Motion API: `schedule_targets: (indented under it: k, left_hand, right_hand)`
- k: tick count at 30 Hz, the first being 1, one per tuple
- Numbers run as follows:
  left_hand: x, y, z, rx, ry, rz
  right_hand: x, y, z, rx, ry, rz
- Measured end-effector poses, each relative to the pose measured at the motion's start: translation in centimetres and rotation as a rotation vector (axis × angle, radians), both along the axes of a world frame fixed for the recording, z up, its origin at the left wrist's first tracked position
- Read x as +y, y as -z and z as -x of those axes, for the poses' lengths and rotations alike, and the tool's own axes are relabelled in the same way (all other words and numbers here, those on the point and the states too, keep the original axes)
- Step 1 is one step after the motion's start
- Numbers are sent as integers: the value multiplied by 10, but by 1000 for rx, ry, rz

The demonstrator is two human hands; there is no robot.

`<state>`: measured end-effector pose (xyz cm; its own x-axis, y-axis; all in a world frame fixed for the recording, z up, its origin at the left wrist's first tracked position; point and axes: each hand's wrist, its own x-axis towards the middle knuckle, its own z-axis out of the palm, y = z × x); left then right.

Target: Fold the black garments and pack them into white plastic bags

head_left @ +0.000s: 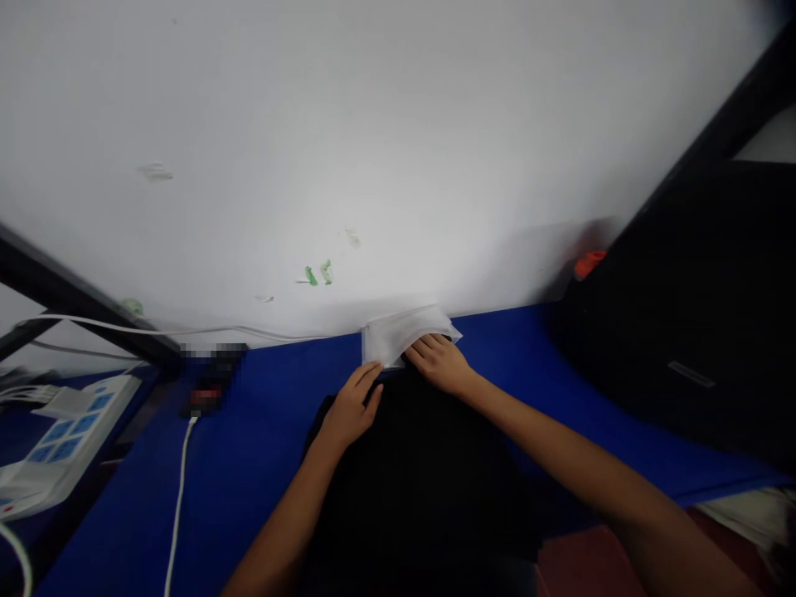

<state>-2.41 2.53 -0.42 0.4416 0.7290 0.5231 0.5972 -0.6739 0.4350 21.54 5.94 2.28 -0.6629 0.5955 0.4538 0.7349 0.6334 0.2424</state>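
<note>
A thin, translucent white bag (398, 336) lies against the wall at the back of the blue surface. Black cloth (429, 473) stretches from the bag's opening toward me. My left hand (354, 406) touches the bag's lower left corner, with its thumb and fingers apart. At the bag's opening, my right hand (437, 361) reaches in from the right, its fingers lying flat on the black material and their tips partly under the bag's edge.
A black device (215, 381) with a white cable lies on the blue sheet (261, 464) at left. Beyond it is a white power strip (68, 439). A large black bag (684, 315) stands at right. Dark metal bars flank the white wall.
</note>
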Motion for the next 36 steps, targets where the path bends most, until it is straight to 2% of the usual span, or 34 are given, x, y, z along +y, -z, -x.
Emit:
schedule_targets:
  k: [5,8,11,15,17,21,24,26,28,31,32,36]
  left_hand:
    - [2,6,2,20,-11,45]
    - [6,10,2,-5,-67,32]
    - [8,12,3,-28,-135,14]
    - [6,8,2,-43,-149,9]
    - [3,5,1,-42,-135,3]
    - [-2,-2,-2,-14,-66,-32]
    - [-4,-5,-4,-21,-45,-59]
    - [-5,-6,-5,-21,-46,-55]
    - [-7,-7,-6,-34,-108,-41]
    - [-8,-6,-5,-107,-270,-35]
    - [-9,-6,-5,-113,-285,-47]
    - [-6,-3,-3,39,-161,-86]
  right_hand:
    - [1,2,-13,0,-201,-1]
    - [2,4,-18,4,-263,-12]
    - [3,3,-14,-8,-211,90]
    - [12,-9,1,5,58,303]
    - [20,-18,5,6,128,371]
    - [34,-37,-1,-19,50,465]
    - [30,-51,-10,36,-55,514]
    - [21,-57,-12,51,-99,478]
    - [10,-57,-10,-9,-126,392]
    - [-11,-47,-2,-117,-190,236]
    - [-17,-43,0,-125,-218,199]
    - [-37,-26,1,-70,-227,148]
